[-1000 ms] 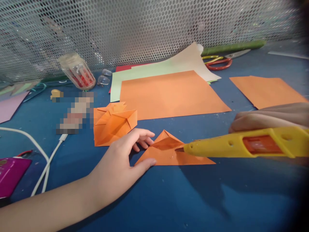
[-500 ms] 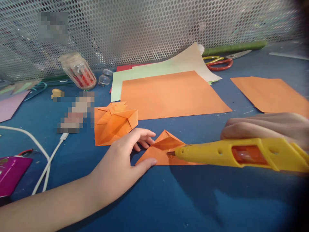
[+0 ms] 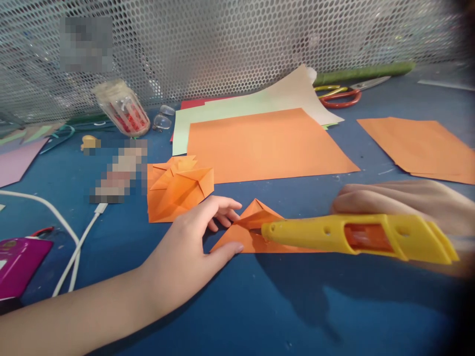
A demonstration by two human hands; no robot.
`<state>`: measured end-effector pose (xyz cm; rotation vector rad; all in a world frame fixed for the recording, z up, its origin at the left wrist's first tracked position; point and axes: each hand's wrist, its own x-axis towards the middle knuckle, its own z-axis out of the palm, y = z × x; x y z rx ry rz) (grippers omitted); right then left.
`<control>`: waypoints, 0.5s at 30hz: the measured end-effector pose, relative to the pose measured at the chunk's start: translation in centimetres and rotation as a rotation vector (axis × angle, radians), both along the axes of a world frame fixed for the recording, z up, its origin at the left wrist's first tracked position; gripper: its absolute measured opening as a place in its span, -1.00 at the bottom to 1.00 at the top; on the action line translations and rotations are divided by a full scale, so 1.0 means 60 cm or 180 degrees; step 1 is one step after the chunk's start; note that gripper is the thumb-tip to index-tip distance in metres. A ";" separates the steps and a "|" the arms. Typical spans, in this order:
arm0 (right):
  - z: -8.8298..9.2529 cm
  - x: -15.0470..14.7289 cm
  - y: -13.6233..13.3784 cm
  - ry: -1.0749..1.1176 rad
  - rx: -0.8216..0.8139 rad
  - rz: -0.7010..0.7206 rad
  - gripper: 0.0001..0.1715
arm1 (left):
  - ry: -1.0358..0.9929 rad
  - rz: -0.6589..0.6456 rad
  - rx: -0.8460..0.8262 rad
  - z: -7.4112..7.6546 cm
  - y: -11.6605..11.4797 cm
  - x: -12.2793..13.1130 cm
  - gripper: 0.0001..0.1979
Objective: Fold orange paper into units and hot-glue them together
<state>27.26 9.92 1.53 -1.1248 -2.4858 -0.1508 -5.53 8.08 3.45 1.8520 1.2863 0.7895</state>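
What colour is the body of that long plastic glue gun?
Yellow; the long yellow plastic glue gun shows best in the head view.

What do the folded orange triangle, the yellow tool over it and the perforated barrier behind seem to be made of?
Folded orange triangle: matte paper, judging by its thin edges and crisp creases.
Yellow tool: probably hard plastic, with a smooth, slightly glossy moulded shell; its darker tip's material is unclear.
Perforated barrier: likely metal, grey with a dull sheen.
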 end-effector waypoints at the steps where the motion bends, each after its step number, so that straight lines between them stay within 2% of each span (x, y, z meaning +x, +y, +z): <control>1: 0.000 0.001 0.002 0.0119 -0.0042 0.0160 -0.55 | -0.0026 -0.0001 0.0056 -0.003 0.000 0.000 -0.65; 4: 0.003 0.002 0.010 0.0347 -0.0121 0.0406 -0.60 | -0.0086 -0.0007 0.0200 -0.013 -0.002 -0.002 -0.64; 12: 0.006 0.010 0.009 0.0246 -0.0274 0.0267 -0.58 | -0.0056 -0.0015 0.0197 -0.018 -0.003 -0.005 -0.64; 15: 0.004 0.012 0.011 0.0168 -0.0312 0.0117 -0.52 | -0.0068 -0.0036 0.0264 -0.019 -0.003 -0.006 -0.64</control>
